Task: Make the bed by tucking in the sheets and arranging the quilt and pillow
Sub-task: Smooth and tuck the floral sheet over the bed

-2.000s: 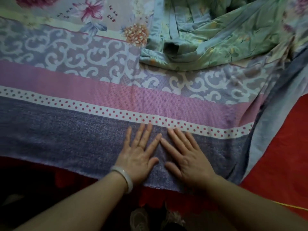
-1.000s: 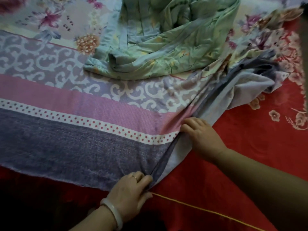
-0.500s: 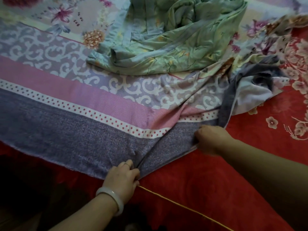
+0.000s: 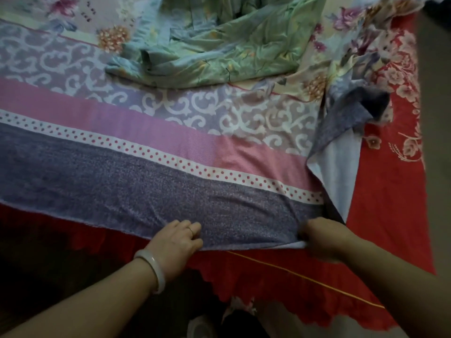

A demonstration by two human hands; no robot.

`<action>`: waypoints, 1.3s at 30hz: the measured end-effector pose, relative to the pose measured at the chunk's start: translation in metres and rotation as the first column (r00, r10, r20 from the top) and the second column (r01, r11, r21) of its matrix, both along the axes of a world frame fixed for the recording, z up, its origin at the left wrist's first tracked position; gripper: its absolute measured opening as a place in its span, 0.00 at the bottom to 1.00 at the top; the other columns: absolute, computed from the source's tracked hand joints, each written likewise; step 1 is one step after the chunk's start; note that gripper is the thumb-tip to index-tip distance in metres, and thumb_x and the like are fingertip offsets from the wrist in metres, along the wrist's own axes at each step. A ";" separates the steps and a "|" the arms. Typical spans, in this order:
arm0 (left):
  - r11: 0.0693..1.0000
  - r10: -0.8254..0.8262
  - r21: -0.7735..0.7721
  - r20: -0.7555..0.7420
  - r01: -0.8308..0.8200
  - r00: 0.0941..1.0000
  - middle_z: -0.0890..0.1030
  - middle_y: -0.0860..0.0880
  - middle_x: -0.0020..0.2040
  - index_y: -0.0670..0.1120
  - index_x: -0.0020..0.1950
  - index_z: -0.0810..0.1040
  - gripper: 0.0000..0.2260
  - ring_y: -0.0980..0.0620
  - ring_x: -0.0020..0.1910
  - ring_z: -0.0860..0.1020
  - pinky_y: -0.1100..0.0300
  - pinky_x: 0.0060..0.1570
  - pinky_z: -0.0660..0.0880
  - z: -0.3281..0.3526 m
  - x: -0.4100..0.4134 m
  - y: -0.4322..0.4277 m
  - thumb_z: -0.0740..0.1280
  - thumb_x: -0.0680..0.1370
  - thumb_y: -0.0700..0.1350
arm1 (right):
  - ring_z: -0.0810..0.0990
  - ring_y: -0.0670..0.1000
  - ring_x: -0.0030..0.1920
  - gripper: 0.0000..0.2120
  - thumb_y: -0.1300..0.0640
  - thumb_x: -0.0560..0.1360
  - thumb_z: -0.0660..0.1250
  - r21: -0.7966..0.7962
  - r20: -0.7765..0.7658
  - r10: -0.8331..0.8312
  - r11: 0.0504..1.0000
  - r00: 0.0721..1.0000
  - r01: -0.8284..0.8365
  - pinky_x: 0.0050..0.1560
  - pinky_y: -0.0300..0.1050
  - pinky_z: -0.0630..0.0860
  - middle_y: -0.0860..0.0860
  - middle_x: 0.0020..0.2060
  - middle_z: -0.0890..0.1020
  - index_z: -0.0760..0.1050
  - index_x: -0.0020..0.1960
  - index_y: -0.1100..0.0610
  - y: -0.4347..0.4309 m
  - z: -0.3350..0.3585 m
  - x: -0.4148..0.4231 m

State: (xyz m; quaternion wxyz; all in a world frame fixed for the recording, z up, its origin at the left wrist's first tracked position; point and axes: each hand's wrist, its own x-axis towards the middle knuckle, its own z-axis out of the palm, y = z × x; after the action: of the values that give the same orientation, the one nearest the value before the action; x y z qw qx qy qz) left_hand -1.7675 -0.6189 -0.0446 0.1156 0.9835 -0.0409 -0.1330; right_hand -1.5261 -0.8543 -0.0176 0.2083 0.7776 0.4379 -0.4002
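A patterned sheet (image 4: pixel 156 152) with purple, pink, dotted and scroll bands lies across the bed. My left hand (image 4: pixel 178 240), with a pale bangle on the wrist, grips its near purple hem. My right hand (image 4: pixel 322 237) pinches the same hem further right, where the pale underside shows. The sheet's right part (image 4: pixel 341 132) is folded back and bunched. A crumpled green floral quilt (image 4: pixel 219 50) sits on the sheet at the far middle. No pillow is in view.
A red floral bed cover (image 4: pixel 390 191) lies under the sheet, bare at the right, its scalloped skirt (image 4: pixel 256 284) hanging at the near edge. A thin yellow cord (image 4: pixel 305 279) runs across the red cover. A dark floor and a shoe (image 4: pixel 202 325) lie below.
Both hands went from lying flat on the sheet to gripping its hem. They drew the folded corner toward the right, spreading the purple band flatter along the near edge.
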 end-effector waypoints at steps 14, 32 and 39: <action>0.985 -0.172 -0.014 -0.087 0.172 0.981 0.77 0.53 0.43 0.54 0.36 0.80 0.11 0.53 0.37 0.74 0.62 0.35 0.74 -0.006 0.009 0.001 0.79 0.58 0.47 | 0.75 0.49 0.38 0.10 0.50 0.67 0.74 -0.181 -0.168 -0.155 0.976 0.974 0.124 0.28 0.39 0.67 0.47 0.30 0.72 0.76 0.36 0.54 -0.019 0.001 -0.036; 0.939 0.317 0.155 -0.044 -0.307 0.947 0.38 0.42 0.77 0.50 0.77 0.37 0.33 0.43 0.76 0.38 0.37 0.71 0.42 -0.040 0.092 -0.008 0.41 0.77 0.64 | 0.43 0.54 0.78 0.29 0.41 0.81 0.49 0.691 0.102 -0.039 0.722 0.994 -0.043 0.76 0.57 0.48 0.53 0.79 0.47 0.49 0.79 0.49 0.081 -0.061 -0.017; 0.991 -0.131 -0.011 0.045 0.132 0.990 0.58 0.44 0.77 0.50 0.76 0.60 0.30 0.42 0.75 0.56 0.41 0.69 0.55 -0.044 0.027 -0.075 0.58 0.74 0.55 | 0.55 0.54 0.77 0.27 0.45 0.80 0.59 0.702 0.073 0.210 0.683 0.975 -0.200 0.73 0.53 0.57 0.50 0.77 0.58 0.59 0.77 0.50 -0.068 -0.069 -0.086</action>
State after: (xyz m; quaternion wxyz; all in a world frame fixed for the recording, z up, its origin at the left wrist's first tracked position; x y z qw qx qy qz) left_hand -1.7408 -0.6942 -0.0888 0.1123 0.9806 -0.1089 -0.1184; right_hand -1.6125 -0.9224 -0.0870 -0.0640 0.7412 0.6430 -0.1819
